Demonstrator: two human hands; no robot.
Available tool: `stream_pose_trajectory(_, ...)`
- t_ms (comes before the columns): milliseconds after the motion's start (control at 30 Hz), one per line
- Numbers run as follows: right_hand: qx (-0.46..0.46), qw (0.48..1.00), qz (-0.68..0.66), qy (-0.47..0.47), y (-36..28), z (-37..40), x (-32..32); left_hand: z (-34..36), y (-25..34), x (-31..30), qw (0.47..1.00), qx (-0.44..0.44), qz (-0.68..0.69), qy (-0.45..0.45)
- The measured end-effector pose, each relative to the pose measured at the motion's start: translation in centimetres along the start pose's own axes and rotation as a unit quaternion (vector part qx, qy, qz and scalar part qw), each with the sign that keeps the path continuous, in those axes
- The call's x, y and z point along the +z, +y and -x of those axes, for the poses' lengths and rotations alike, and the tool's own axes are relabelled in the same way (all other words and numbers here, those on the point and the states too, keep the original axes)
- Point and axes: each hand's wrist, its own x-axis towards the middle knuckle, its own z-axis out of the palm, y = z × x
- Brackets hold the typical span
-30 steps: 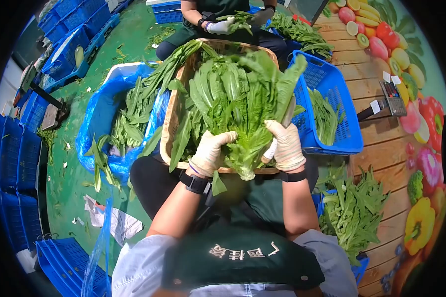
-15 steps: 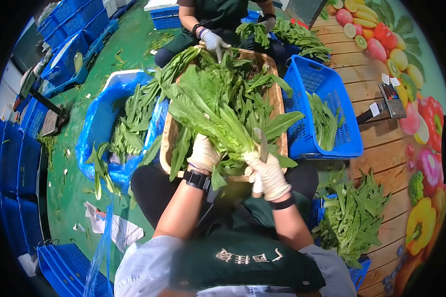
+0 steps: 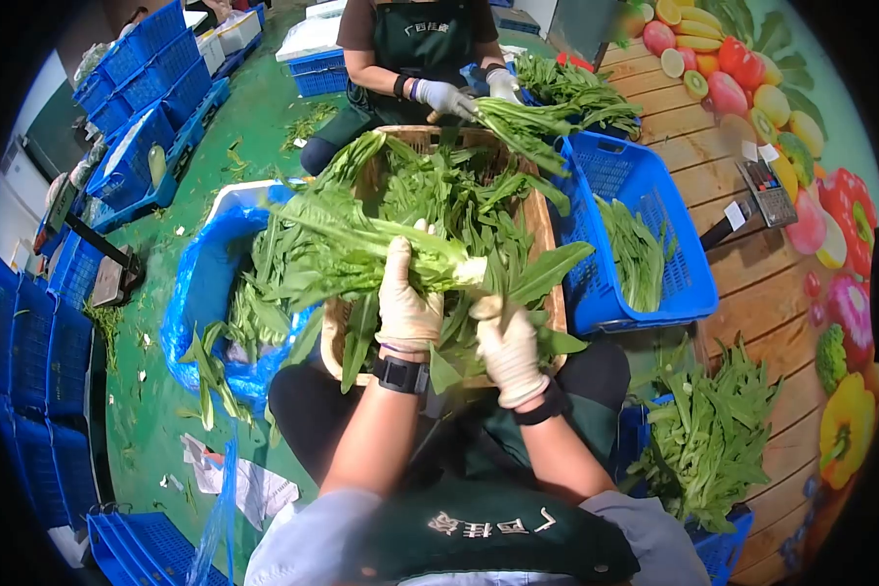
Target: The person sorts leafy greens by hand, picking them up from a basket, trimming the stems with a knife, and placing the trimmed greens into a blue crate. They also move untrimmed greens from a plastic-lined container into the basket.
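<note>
The leafy head has swung leftward mid-frame, clasped in the left hand, its pale stem end bared now the right hand sits below, apart; whether that one grips anything, I can't tell

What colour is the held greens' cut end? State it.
The cut end is whitish, as the head view shows.

The gloves present as matt cloth, the apron as smooth cloth, the crate as perforated rigid plastic, the liner as glossy, creased plastic film, and the leafy head as faintly glossy.
</note>
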Motion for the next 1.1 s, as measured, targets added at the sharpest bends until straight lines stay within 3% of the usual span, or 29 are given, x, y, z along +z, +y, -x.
stream_pose_trajectory(67,-0.169,0.974,0.15,0.03,-0.5,0.9,1.2,0.5,-0.6,-0.4,0.999,0.001,-0.041,0.02)
stream_pose_trajectory(100,-0.098,0.981,0.165,0.007,-0.2,0.9,1.3,0.9,-0.9,-0.6,0.999,-0.004,-0.044,0.022)
stream_pose_trajectory(200,-0.007,0.962,0.273,-0.002,-1.2,0.4,1.5,2.0,-1.1,-0.3,0.998,0.006,-0.066,0.0)
stream_pose_trajectory(333,-0.084,0.975,0.205,0.013,3.6,0.3,1.8,2.3,-1.2,-0.8,0.999,0.016,-0.028,-0.024)
stream_pose_trajectory(400,0.133,0.975,0.122,-0.127,10.6,1.2,1.9,3.0,-0.3,0.8,0.997,0.04,0.02,-0.066)
stream_pose_trajectory(467,0.282,0.941,-0.149,-0.114,6.8,3.4,1.0,2.3,1.5,1.4,0.993,0.018,0.05,-0.101)
stream_pose_trajectory(533,0.255,0.947,-0.192,-0.038,0.5,3.1,0.5,1.9,2.2,1.0,0.992,0.028,-0.023,-0.124)
stream_pose_trajectory(600,0.331,0.892,-0.284,-0.12,-3.7,1.5,-1.8,2.5,1.5,-0.6,0.989,0.016,-0.08,-0.127)
stream_pose_trajectory(667,0.278,0.92,-0.246,-0.128,-6.0,0.8,-1.6,4.3,0.3,-1.4,0.978,-0.074,-0.154,-0.118)
stream_pose_trajectory(733,0.218,0.938,-0.242,-0.115,-5.6,0.0,-2.7,4.8,-1.1,-2.8,0.965,-0.075,-0.134,-0.211)
stream_pose_trajectory(767,0.197,0.952,-0.203,-0.118,-7.3,0.1,-3.4,4.6,-0.7,-3.1,0.967,-0.064,-0.132,-0.211)
stream_pose_trajectory(833,0.188,0.968,-0.122,-0.118,-9.2,0.7,-5.3,4.8,0.4,-4.2,0.993,-0.069,-0.029,-0.091)
stream_pose_trajectory(867,0.176,0.971,-0.095,-0.13,-9.8,1.0,-6.8,3.6,0.8,-5.4,0.999,-0.026,0.003,-0.039)
stream_pose_trajectory(933,0.135,0.977,-0.031,-0.161,-11.7,1.5,-9.7,2.0,2.8,-7.6,0.997,-0.037,0.063,-0.022)
stream_pose_trajectory(1000,-0.008,0.983,0.014,-0.184,-10.7,2.0,-12.4,1.6,3.8,-6.7,0.997,-0.005,0.074,-0.031)
stream_pose_trajectory(1033,-0.152,0.965,0.081,-0.196,-9.5,2.0,-13.8,1.6,4.4,-6.1,0.998,0.032,-0.022,-0.042)
stream_pose_trajectory(1067,-0.149,0.966,0.085,-0.195,-11.3,2.0,-13.7,1.4,5.1,-5.9,0.989,0.067,-0.118,-0.053)
stream_pose_trajectory(1100,-0.222,0.923,0.211,-0.231,-14.1,1.9,-13.5,0.0,5.4,-8.0,0.987,0.032,-0.155,-0.037)
